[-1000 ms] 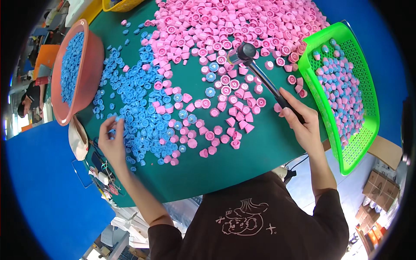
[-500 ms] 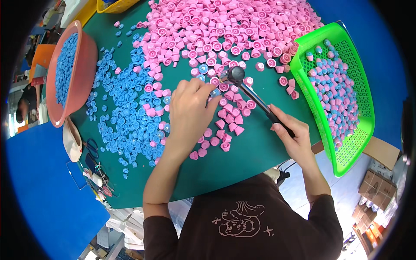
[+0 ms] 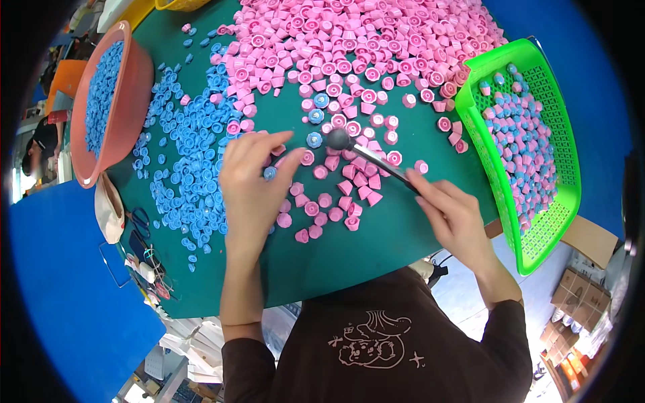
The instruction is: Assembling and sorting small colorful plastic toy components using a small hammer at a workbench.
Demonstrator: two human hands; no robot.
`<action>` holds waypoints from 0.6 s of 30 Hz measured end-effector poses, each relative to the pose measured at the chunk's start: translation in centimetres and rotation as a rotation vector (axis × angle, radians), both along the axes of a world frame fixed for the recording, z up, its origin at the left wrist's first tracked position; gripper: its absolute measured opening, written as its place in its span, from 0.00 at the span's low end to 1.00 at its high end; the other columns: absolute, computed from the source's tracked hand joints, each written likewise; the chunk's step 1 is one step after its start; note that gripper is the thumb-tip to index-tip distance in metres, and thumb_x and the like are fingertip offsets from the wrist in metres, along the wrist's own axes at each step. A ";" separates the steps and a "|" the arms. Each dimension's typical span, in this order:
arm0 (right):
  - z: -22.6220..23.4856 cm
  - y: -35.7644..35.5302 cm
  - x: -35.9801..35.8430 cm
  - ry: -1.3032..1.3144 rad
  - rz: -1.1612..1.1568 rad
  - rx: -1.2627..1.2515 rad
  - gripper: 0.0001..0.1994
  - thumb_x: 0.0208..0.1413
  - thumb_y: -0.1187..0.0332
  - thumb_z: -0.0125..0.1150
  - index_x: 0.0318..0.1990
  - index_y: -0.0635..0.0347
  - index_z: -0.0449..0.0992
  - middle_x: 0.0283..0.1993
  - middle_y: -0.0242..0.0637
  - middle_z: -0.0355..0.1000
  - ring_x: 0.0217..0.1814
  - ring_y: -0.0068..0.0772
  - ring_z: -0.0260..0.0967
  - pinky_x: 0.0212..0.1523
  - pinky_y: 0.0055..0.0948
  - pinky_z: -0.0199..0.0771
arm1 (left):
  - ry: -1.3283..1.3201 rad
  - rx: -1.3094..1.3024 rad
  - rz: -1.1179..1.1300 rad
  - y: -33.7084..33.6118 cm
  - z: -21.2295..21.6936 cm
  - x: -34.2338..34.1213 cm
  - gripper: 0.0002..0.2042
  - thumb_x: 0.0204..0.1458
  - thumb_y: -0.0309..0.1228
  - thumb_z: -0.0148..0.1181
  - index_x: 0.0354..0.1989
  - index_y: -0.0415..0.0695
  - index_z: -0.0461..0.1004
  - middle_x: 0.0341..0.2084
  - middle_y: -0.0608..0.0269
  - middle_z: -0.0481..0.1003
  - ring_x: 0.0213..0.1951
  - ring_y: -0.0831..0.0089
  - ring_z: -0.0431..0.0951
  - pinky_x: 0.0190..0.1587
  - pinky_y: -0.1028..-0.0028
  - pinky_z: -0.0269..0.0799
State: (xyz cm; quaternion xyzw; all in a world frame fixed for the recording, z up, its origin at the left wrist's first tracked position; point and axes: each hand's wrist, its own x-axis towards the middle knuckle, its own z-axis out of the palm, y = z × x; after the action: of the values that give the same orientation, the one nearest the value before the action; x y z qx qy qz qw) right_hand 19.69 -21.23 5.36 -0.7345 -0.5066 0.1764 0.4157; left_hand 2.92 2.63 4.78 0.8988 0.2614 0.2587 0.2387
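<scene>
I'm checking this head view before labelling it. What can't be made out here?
- Left hand: its palm side and whatever its fingertips pinch, hidden by the hand's back.
- Mallet: handle end hidden inside the right hand.
- Green basket: bottom hidden under caps.
- Small tools at the table edge: too small.

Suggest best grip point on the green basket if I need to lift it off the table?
Probably the green basket's near rim, from the person's right: that end overhangs the green table, so fingers fit under it, while pink caps crowd the inner side.
</scene>
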 end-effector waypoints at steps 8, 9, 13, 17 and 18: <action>-1.2 -1.9 -1.7 0.200 -0.165 0.004 0.22 0.59 0.76 0.56 0.61 0.65 0.68 0.39 0.42 0.76 0.35 0.27 0.71 0.38 0.25 0.70 | -0.244 -0.063 -0.652 -9.3 12.0 -1.2 0.06 0.39 0.31 0.68 0.25 0.50 0.77 0.19 0.69 0.71 0.22 0.73 0.73 0.23 0.71 0.64; -1.7 -3.3 -1.6 0.178 -0.200 0.002 0.22 0.59 0.76 0.57 0.62 0.66 0.68 0.39 0.42 0.76 0.36 0.27 0.72 0.39 0.25 0.70 | -0.282 -0.168 -0.906 -10.3 13.1 -0.6 0.08 0.38 0.40 0.68 0.20 0.54 0.76 0.16 0.72 0.70 0.19 0.75 0.74 0.20 0.69 0.62; -4.4 -8.7 -0.7 -0.141 -0.046 0.001 0.21 0.57 0.72 0.60 0.58 0.67 0.70 0.39 0.42 0.76 0.30 0.26 0.69 0.34 0.24 0.69 | -0.493 -0.187 -0.944 -12.5 15.1 -1.1 0.08 0.40 0.35 0.57 0.20 0.46 0.66 0.21 0.67 0.62 0.28 0.72 0.65 0.28 0.75 0.64; -3.1 -8.8 -0.8 -0.359 0.190 -0.072 0.20 0.43 0.75 0.67 0.48 0.55 0.79 0.38 0.37 0.73 0.37 0.39 0.70 0.36 0.34 0.70 | -0.447 -0.141 -0.959 -12.9 17.1 -4.6 0.09 0.41 0.35 0.60 0.26 0.43 0.74 0.25 0.68 0.69 0.33 0.74 0.70 0.28 0.78 0.67; -3.0 -8.0 -1.0 -0.376 0.180 -0.063 0.20 0.43 0.75 0.67 0.48 0.55 0.79 0.38 0.37 0.73 0.37 0.39 0.70 0.36 0.34 0.70 | -0.430 -0.086 -0.908 -13.3 17.6 -5.7 0.10 0.41 0.36 0.60 0.28 0.43 0.75 0.26 0.68 0.71 0.34 0.75 0.70 0.28 0.79 0.67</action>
State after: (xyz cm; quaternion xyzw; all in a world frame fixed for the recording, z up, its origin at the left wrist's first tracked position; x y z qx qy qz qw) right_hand 18.73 -29.18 2.37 -0.7189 -0.6330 0.0882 0.2733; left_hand -2.76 -10.69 22.40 0.8374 -0.2007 0.2971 0.4125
